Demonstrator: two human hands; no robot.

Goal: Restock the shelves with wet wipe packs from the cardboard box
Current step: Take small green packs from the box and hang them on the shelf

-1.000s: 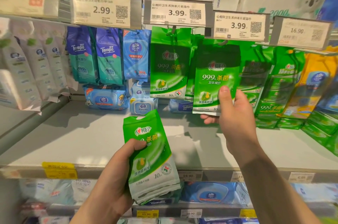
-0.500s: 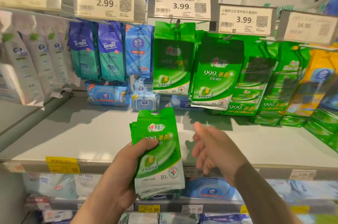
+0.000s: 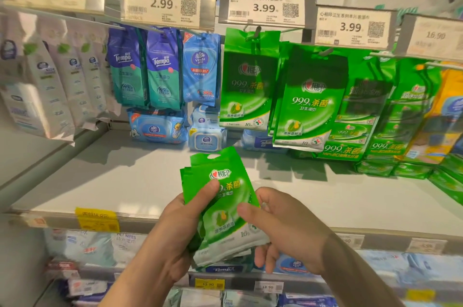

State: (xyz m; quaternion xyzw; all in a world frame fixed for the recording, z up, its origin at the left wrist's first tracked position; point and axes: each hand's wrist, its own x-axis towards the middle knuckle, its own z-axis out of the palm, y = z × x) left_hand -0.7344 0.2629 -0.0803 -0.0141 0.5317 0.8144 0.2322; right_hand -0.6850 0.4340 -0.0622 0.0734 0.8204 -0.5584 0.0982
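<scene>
My left hand (image 3: 175,234) grips a small stack of green wet wipe packs (image 3: 220,204) in front of the grey shelf (image 3: 125,181), thumb across the top pack's face. My right hand (image 3: 280,226) pinches the right edge of the same stack, thumb on the front and fingers curled behind. More green packs of the same kind hang on pegs under the 3.99 tags: one bunch (image 3: 248,86) in the middle and another (image 3: 310,98) to its right. The cardboard box is out of view.
Blue Tempo packs (image 3: 145,73) and a Vinda pack (image 3: 200,71) hang to the left, with white packs (image 3: 50,81) beyond them. Blue tubs (image 3: 157,126) and green boxes (image 3: 375,151) stand at the shelf's back. Price tags (image 3: 265,8) line the rail above. A lower shelf (image 3: 225,281) holds more goods.
My right hand let go of the hanging green pack, dropped down and to the left, and now pinches the stack in my left hand. The left hand shifted the stack slightly to the right.
</scene>
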